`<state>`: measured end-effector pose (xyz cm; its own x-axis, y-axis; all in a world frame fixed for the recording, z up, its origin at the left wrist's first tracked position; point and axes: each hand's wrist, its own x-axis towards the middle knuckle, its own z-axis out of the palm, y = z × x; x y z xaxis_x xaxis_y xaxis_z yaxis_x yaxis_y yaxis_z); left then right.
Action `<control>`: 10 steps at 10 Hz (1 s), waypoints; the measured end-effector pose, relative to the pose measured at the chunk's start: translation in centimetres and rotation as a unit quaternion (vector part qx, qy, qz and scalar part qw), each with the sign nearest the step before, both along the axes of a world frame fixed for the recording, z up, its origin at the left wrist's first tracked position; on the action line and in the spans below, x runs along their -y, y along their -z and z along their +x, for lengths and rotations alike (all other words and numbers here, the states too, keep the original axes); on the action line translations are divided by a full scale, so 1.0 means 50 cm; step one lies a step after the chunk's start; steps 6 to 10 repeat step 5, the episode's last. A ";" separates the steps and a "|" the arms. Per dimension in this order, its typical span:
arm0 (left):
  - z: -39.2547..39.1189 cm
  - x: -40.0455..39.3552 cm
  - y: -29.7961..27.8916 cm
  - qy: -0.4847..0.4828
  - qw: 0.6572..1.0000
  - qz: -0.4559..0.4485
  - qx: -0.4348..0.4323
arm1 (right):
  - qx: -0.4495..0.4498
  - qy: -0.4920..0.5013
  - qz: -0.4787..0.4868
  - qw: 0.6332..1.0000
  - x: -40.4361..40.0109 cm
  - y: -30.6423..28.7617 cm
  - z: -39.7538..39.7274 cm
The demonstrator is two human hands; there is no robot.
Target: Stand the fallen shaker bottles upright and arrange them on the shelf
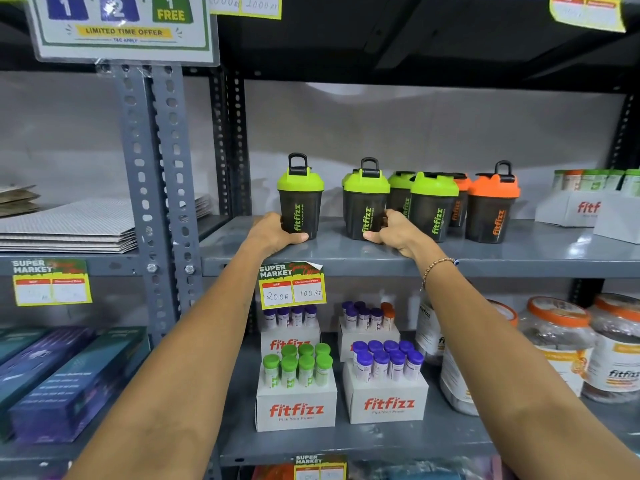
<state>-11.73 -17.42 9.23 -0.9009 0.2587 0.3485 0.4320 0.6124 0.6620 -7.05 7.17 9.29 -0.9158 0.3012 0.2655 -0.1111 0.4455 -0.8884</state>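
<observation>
Several dark shaker bottles stand upright on the grey shelf (346,254). A green-lidded shaker (300,199) stands apart at the left, and my left hand (273,233) grips its base. My right hand (394,232) grips the base of a second green-lidded shaker (365,202). Right of it stand two more green-lidded shakers (433,206), one behind the other, then an orange-lidded shaker (491,206) with another orange one partly hidden behind it. None lies on its side.
White product boxes (585,207) sit at the shelf's right end. A price tag (292,284) hangs from the shelf edge. Below are boxes of tubes (296,386) and large jars (557,344). A perforated steel upright (162,188) bounds the left side.
</observation>
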 end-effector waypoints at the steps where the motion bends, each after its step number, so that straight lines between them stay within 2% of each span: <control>1: 0.000 0.002 0.000 0.000 1.000 0.000 -0.005 | 0.001 0.000 0.000 1.000 0.002 -0.002 0.003; 3: 0.014 0.003 -0.004 -0.025 0.999 -0.017 -0.030 | 0.033 -0.001 0.000 0.999 0.005 -0.003 0.014; 4: 0.036 0.008 0.002 -0.072 0.993 -0.039 -0.081 | 0.045 0.009 0.032 0.998 0.007 -0.002 0.029; 5: 0.068 0.019 0.023 -0.131 0.968 0.012 -0.213 | 0.000 0.077 0.135 0.988 0.003 0.004 0.062; 10: 0.068 0.019 0.023 -0.131 0.968 0.012 -0.213 | 0.000 0.077 0.135 0.988 0.003 0.004 0.062</control>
